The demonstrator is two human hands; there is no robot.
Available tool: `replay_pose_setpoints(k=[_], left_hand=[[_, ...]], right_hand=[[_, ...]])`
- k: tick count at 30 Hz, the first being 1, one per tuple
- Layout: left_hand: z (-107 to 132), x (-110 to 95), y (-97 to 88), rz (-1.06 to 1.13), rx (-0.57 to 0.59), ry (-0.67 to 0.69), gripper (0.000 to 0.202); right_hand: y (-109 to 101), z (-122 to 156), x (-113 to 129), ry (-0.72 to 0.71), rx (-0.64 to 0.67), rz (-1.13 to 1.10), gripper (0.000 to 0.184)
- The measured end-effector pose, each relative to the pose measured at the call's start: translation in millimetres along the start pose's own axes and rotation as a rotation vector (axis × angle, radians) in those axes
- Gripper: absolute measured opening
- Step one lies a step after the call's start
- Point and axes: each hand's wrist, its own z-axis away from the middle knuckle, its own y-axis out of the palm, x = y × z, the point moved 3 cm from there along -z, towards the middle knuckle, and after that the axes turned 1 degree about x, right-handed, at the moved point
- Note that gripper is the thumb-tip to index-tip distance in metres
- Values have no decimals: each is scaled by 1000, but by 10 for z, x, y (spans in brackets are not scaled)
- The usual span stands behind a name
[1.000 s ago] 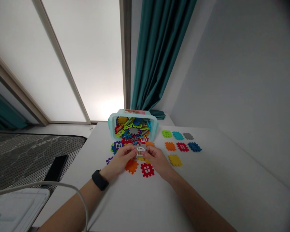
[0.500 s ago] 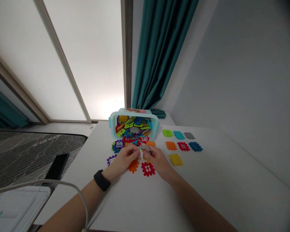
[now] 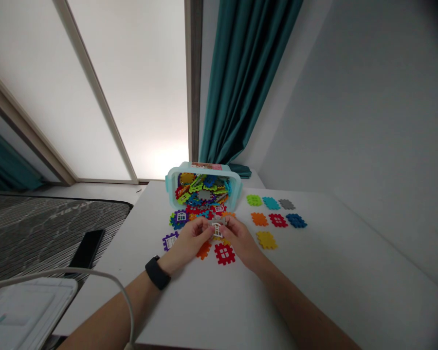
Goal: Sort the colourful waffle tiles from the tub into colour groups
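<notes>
Since half-second ago, grey window tile (image 3: pixel 217 227) turned from edge-on back to face-on. Left hand (image 3: pixel 190 240) and right hand (image 3: pixel 241 238) both pinch its edges, fingers closed, centre table, just near of tipped box (image 3: pixel 203 166). Red window tile (image 3: pixel 224 253) lies loose just nearer.

Small grey tile (image 3: pixel 218 222), toothed along its edges, with a white window insert showing on the near face; tipped up off the table rather than flat; pinched on its left by the left hand (image 3: pixel 189 240) and on its right by the right hand (image 3: pixel 241 238); just beyond the red window tile (image 3: pixel 224 253), just near of the spilled pile.
</notes>
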Motion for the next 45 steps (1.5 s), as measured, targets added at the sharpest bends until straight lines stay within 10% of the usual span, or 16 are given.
replay_pose_setpoints(k=[3,10,16,23,32,45], left_hand=[[-16,-106,-115,-53,31,20,33],[-98,-344,-879,-39,-399,163,21],[-122,-328,-1110,-427,-122,99,25],[-106,-219,-992,-907,141,94,16],[-19,-148,-314,-319,136,87,26],[-2,-83,-212,-106,98,-13,37]], right_hand=[[-39,-24,-26,1,-26,45,36],[-238,-69,29,20,-161,36,46],[-270,-75,62,40,-210,47,49],[-246,-70,-29,39,-170,129,47],[-13,-4,-61,69,-73,83,45],[17,22,59,32,-27,145,31]])
